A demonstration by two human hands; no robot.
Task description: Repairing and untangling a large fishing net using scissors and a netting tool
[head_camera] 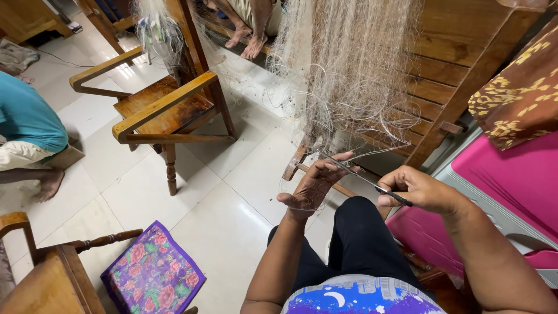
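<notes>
Left hand (pixel 314 186) pinching fine translucent netting (pixel 349 81); right hand (pixel 419 189) gripping slim dark needle (pixel 372 185).

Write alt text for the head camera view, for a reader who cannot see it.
A seated person's left hand grips pale fishing net hanging from a wooden frame, while the right hand holds a thin dark needle-like tool toward it. A wooden armchair stands on the white tiled floor, with a floral cushion nearer.
</notes>
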